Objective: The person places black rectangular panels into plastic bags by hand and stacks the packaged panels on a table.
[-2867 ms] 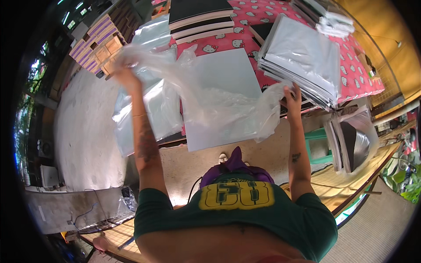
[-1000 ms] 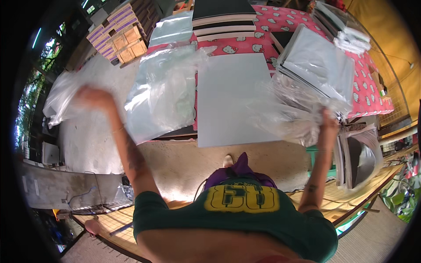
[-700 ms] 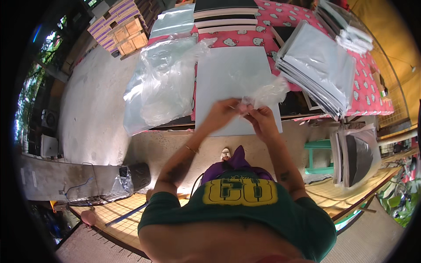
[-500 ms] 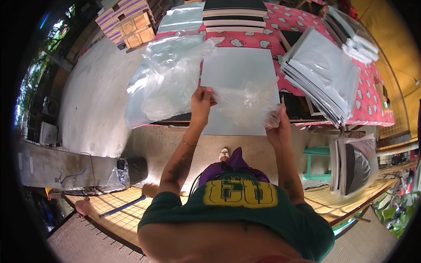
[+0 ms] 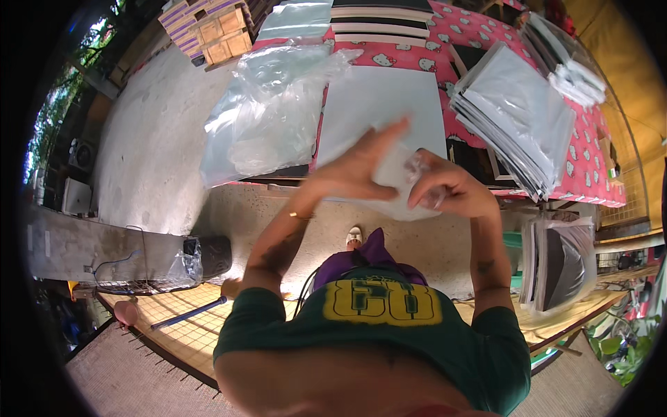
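Presently, the left hand [image 5: 365,165] is blurred and stands spread, thumb well apart from the fingers, over the near part of a pale flat sheet [image 5: 382,94]; whether it touches any plastic cannot be told. The right hand [image 5: 455,186] is curled closed, fingers bent toward the thumb, and has hold of a crumpled piece of clear plastic [image 5: 417,164], which shows between the two hands. The sheet lies on a table [image 5: 590,182] with a pink patterned cover, its near edge partly hidden by the hands. Just beside it on the left, loose clear bags [image 5: 274,121] lie rumpled over smoother plastic. On the right rests a slanted pile of plastic-wrapped sheets [image 5: 517,104], with a dark board [image 5: 467,158] partly showing near its left side. Beyond the sheet, toward the far end, stands a stack of black-topped boards [image 5: 382,19]. Off the table's near right side, a wrapped bundle [image 5: 556,267] stands upright by a green stool [image 5: 514,242], which is largely hidden behind the right arm [image 5: 486,243].
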{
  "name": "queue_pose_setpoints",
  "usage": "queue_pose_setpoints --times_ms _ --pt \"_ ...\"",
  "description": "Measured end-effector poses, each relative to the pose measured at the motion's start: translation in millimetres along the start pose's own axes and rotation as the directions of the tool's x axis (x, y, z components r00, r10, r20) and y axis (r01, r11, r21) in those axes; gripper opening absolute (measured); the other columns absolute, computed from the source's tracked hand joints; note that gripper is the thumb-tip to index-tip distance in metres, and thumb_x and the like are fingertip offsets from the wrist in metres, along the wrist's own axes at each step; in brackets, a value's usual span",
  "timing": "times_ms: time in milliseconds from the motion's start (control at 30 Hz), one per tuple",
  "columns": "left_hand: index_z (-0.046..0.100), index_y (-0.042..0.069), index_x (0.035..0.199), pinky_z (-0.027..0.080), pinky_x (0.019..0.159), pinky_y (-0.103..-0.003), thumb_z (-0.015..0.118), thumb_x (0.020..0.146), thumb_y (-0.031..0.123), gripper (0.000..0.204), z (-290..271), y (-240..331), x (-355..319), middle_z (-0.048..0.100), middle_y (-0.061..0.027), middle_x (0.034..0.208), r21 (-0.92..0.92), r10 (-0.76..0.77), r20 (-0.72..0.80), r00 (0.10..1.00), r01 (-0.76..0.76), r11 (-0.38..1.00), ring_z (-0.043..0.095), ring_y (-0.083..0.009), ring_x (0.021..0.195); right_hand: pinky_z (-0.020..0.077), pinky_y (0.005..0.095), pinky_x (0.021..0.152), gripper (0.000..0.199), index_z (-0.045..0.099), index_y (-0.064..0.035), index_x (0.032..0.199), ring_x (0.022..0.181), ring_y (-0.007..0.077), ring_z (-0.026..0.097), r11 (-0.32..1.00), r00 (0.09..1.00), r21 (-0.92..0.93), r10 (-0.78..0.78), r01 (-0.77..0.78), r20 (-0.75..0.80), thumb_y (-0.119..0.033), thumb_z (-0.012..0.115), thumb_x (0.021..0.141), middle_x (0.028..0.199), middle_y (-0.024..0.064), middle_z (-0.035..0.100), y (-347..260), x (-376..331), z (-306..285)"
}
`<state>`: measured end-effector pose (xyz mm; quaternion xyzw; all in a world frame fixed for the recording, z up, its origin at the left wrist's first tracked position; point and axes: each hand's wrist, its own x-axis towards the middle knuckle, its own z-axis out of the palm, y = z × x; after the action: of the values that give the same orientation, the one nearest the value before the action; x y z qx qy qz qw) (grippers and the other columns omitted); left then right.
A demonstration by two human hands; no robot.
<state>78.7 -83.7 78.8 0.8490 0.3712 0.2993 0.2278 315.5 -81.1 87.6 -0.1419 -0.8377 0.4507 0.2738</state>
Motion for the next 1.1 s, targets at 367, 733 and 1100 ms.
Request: queue_pose_setpoints --times_ms 367,733,1100 --pt "0.068 0.005 0.094 0.044 0.087 -0.033 0.057 0.082 0.01 0.017 -26 -69 -43 0.06 -0.01 0.113 0.483 -0.275 -0.032 0.961 0.256 0.837 0.057 -0.0257 0.099 0.0478 0.0418 0.078 0.028 0.069 -0.012 0.096 0.088 0.0313 0.062 0.141 0.734 -0.741 0.344 -0.656 -0.585 -0.032 0.057 0.081 0.093 0.0117 0.063 70 -81 -40" --pt "0.06 -0.001 0.105 0.047 0.076 -0.026 0.062 0.083 0.013 0.026 -83 -34 -83 0.064 -0.009 0.096 -0.86 -0.45 -0.094 0.888 0.155 0.486 0.06 -0.0137 0.084 0.0456 0.0341 0.084 0.037 0.062 -0.003 0.103 0.094 0.0206 0.057 0.636 0.754 0.771 0.527 -0.042 -0.394 -0.036 0.056 0.086 0.109 0.0077 0.059 82 -128 -70" --pt "0.061 0.003 0.1 0.051 0.068 -0.031 0.06 0.083 0.044 0.044 -53 -31 -74 0.065 -0.0086 0.081 -0.823 -0.352 0.343 0.871 0.459 0.335 0.062 -0.015 0.075 0.0535 0.0426 0.078 0.042 0.048 0.0017 0.12 0.094 0.0285 0.061 0.287 0.837 0.916 0.395 0.279 -0.379 -0.027 0.052 0.089 0.109 0.0147 0.059 97 -128 -57"
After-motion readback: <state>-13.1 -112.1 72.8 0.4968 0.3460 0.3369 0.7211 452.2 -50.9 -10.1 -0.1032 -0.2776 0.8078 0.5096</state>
